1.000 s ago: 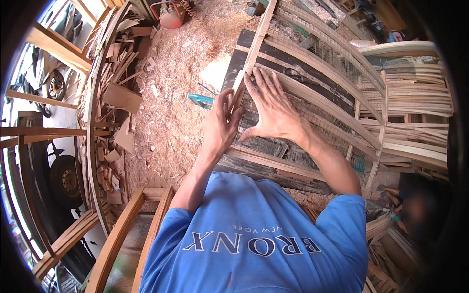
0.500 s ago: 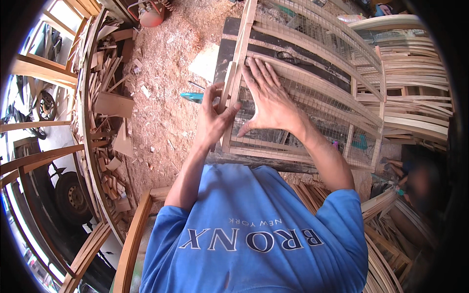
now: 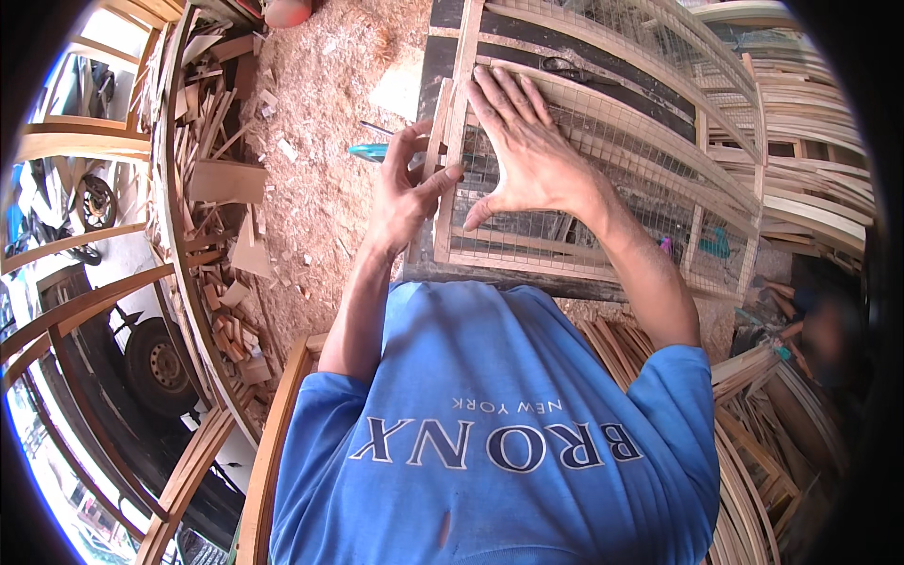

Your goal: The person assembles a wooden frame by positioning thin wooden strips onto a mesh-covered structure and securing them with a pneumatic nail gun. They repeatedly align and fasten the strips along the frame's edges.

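Note:
A wooden frame covered with wire mesh [image 3: 621, 141] lies across a dark workbench [image 3: 441, 66]. My left hand [image 3: 403, 198] is closed at its left edge, fingers and thumb around a short, narrow wooden strip [image 3: 437, 132] held along the frame's end bar [image 3: 459, 113]. My right hand [image 3: 532, 155] rests flat on the mesh just right of that bar, fingers stretched out and thumb spread toward me. Just beyond my left hand, a turquoise object [image 3: 368, 151] juts out from the bench side; my fingers partly hide it.
A dark-handled tool with loops [image 3: 563, 68] lies under the mesh. Wood shavings [image 3: 320, 188] cover the floor. Offcuts [image 3: 226, 179] pile along the left railing. Stacked curved slats [image 3: 815, 179] stand at right, with another person [image 3: 815, 315] near them.
The whole view has shifted, so bench and frame sit higher in the picture. Both hands keep nearly the same places on the frame and strip.

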Demonstrator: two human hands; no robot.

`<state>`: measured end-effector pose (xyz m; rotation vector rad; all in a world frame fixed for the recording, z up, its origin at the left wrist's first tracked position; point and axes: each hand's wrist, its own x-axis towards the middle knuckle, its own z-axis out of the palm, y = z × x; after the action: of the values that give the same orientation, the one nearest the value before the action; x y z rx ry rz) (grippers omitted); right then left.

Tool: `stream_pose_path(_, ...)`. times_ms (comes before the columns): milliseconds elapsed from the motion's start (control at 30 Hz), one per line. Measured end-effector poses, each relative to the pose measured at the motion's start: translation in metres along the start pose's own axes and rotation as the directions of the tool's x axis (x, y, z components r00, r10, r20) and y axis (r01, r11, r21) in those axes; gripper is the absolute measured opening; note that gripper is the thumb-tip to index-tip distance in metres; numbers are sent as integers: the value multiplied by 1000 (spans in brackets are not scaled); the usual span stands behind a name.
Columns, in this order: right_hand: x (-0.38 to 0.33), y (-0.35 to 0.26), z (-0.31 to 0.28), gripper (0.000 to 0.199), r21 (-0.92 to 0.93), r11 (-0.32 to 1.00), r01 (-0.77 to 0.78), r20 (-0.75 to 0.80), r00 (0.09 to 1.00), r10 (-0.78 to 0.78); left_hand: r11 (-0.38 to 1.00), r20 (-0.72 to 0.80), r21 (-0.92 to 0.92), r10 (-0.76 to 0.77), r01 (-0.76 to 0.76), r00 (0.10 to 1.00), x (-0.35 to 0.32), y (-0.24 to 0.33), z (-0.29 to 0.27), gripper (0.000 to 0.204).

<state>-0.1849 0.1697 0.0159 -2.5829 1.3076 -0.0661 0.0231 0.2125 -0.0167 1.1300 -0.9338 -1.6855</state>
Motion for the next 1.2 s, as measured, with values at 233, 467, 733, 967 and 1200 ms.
stream_pose_path(233,1,0,4,170,-3,1000,7,-35,999,-7,1000,-11,13,-11,11,1000,-1,-1,2,64)
stream_pose_path(467,1,-1,4,171,-22,1000,6,-35,999,-7,995,-232,74,82,-67,969,-17,9,7,51)
stream_pose_path(733,-1,-6,-6,168,45,999,3,-44,999,-1,988,-233,41,155,-149,960,-8,29,16,36)
stream_pose_path(967,-1,-3,-3,173,148,986,75,-188,981,-46,989,-314,135,102,-62,944,7,21,41,30)
stream_pose_path(1200,0,-3,1,172,104,993,59,-125,991,-46,930,-320,362,185,-60,929,6,19,40,34)
